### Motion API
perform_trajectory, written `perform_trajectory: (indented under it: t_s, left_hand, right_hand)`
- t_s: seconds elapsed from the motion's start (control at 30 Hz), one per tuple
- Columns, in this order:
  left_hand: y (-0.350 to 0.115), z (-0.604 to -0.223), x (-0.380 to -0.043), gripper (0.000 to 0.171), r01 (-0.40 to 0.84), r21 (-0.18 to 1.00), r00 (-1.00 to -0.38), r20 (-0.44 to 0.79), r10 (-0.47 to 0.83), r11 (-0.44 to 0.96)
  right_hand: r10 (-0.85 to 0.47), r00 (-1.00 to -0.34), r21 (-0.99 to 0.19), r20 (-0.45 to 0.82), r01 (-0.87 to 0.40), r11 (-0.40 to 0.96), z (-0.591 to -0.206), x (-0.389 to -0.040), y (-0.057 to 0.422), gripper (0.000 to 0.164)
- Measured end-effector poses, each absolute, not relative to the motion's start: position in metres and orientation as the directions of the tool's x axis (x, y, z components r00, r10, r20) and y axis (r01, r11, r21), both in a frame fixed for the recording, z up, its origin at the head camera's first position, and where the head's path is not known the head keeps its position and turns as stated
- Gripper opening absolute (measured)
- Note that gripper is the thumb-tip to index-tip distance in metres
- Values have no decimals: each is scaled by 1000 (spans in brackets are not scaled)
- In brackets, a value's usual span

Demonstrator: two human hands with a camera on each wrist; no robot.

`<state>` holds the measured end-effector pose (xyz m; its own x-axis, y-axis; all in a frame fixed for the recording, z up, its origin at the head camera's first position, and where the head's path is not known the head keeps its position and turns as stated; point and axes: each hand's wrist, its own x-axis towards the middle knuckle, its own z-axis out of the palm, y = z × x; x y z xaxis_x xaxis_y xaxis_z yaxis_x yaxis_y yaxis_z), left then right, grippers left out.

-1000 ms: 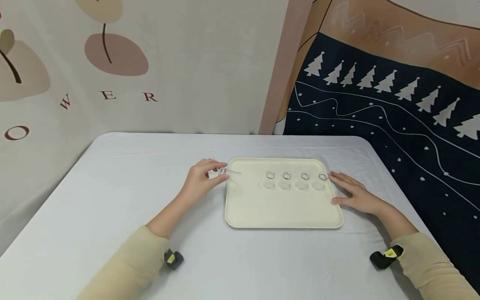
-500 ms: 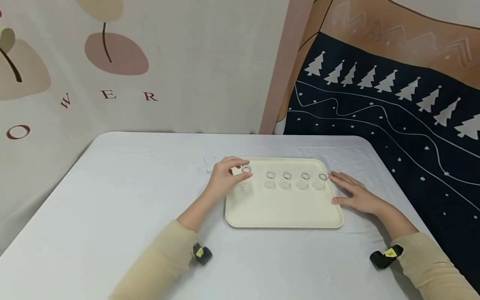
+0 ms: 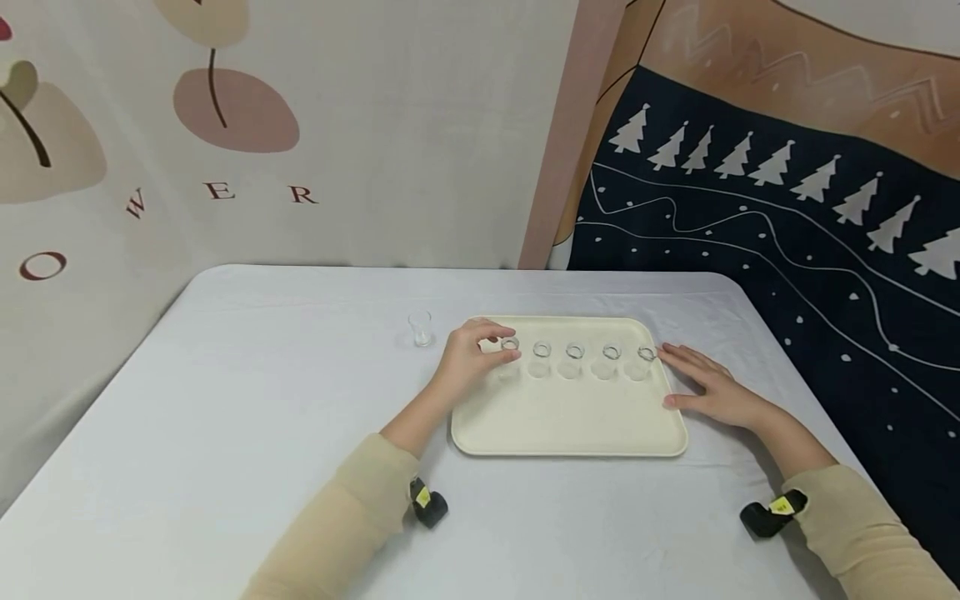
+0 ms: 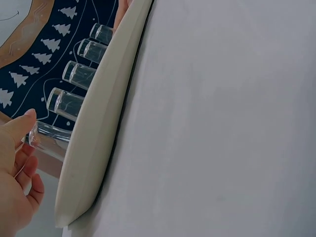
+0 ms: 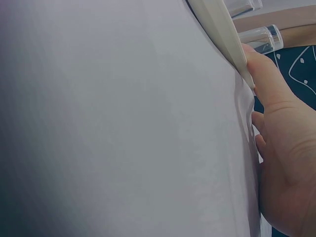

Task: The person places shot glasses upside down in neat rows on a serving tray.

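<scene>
Between thumb and fingers, my left hand [image 3: 474, 357] pinches the rim of a small clear glass [image 4: 52, 138], which stands upright at the left end of a row on the cream tray [image 3: 570, 425]. Several like glasses [image 3: 573, 363] continue the row to the right. My right hand [image 3: 712, 392] rests at the tray's right edge, its fingers straight and its thumb on the rim, close to the rightmost glass [image 5: 261, 39]. One more clear glass [image 3: 422, 329], waisted in shape, stands on the table left of the tray, behind my left hand.
A white cloth covers the table [image 3: 225, 400]. Behind it hang a pale curtain [image 3: 420, 133] with printed letters and a dark cloth [image 3: 750, 225] with white trees. Both sleeves carry a black wrist camera [image 3: 429, 503].
My left hand has moved right with the glass, from the tray's left edge to the row's left end. The waisted glass behind it has come into view. My right hand stays put.
</scene>
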<state>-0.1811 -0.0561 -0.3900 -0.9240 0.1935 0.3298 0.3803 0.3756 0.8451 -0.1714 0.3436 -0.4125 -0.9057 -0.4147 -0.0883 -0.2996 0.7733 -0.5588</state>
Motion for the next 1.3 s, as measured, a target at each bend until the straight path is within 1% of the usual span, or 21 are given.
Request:
perform_trajectory:
  t_s: [0.27,0.53,0.7,0.8,1.13,1.3]
  left_hand:
    - [-55,-397,-182,31,373,849,-926,320,199,374]
    - [-56,-400,-182,33,333,868,-940,274,205,368]
    - [-58,-396,-181,38,317,876,-945,260,198,364]
    - [-61,-390,-179,38,312,880,-947,259,189,358]
    - [-88,-366,-170,38,386,845,-922,368,123,370]
    - [-113,-360,-169,39,379,840,-921,384,69,389]
  right_hand:
    - [-420,-904,-563,-81,-306,767,-413,-172,344,82]
    - [-418,-905,-563,-80,-304,768,-413,-172,344,82]
    - [-419,-905,-562,-79,-307,768,-413,-171,344,82]
    - [-420,-904,-565,-76,-308,766,-413,-171,344,82]
    - [-422,-904,-567,-73,-310,763,-411,-169,342,81]
    - [-420,-905,-570,-71,-309,761,-410,-169,341,80]
